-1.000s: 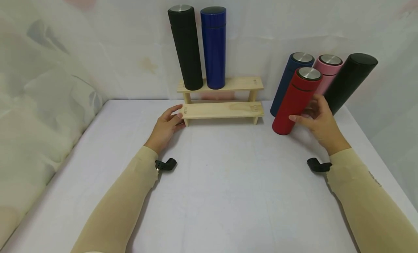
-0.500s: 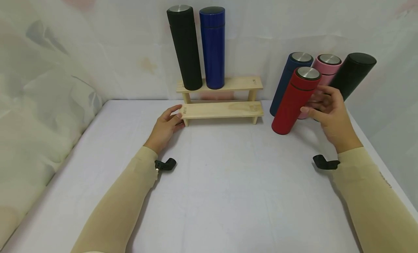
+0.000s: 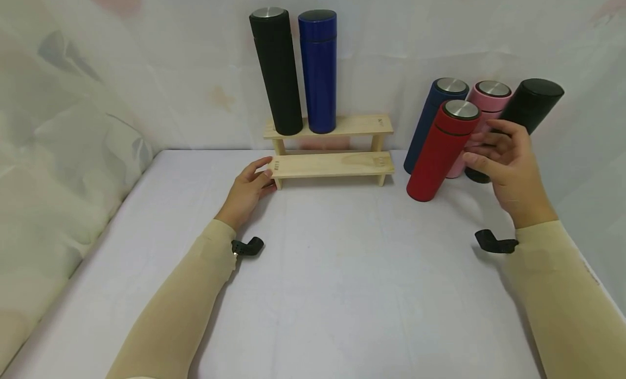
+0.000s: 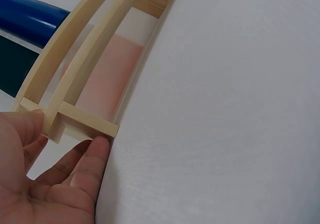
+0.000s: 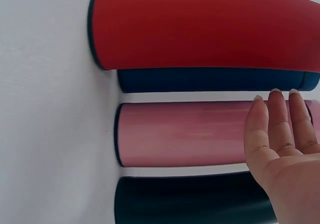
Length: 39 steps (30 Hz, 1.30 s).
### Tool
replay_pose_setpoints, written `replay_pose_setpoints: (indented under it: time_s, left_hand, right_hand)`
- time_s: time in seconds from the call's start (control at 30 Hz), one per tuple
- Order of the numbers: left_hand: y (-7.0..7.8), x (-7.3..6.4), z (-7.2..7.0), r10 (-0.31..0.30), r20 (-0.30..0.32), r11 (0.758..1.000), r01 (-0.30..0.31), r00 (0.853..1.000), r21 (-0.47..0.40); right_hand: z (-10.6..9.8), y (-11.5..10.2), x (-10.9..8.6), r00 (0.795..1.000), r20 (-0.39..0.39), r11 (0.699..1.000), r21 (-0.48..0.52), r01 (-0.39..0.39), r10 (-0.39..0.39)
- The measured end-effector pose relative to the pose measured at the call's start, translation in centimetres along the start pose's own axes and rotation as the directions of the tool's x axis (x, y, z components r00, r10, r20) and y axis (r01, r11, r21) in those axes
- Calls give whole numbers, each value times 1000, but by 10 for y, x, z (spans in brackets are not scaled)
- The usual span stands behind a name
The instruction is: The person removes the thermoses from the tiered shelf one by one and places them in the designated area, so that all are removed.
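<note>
White table, pale fabric backdrop. Marks on wooden stand too small to read. Six bottles: black bottle, blue bottle on its upper shelf; red bottle, navy bottle, pink bottle, second black bottle at right on table. Left hand pinches stand's left end. Right hand: fingers loosely bent, holding nothing, near pink.

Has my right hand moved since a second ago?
Yes: in the head view, your right hand has moved to the right, away from the red bottle.
</note>
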<state>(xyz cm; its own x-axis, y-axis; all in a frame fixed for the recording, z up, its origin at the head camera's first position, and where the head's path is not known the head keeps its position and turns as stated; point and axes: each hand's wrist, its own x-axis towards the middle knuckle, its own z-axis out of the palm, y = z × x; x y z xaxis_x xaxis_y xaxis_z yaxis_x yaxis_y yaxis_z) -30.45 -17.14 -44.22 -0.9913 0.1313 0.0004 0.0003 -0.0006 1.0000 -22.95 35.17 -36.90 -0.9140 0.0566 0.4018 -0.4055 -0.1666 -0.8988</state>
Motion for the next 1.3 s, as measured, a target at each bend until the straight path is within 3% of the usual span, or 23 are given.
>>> replay_pose_setpoints:
  time_s: [0.4,0.83,1.3]
  left_hand:
    - [-2,1,-1,1,9,1000,-1,1000,-1]
    - [-3,1,-1,6,11,1000,-6,1000,-3]
    - [-7,4,-3,9,9,1000,-9,1000,4]
  right_hand:
    - [8,-13,-1,996,5,993,84,88,-89]
    - [16,-29,-4,988,21,960,241,146,-155]
    - [28,-45,-10,981,28,954,240,178,-190]
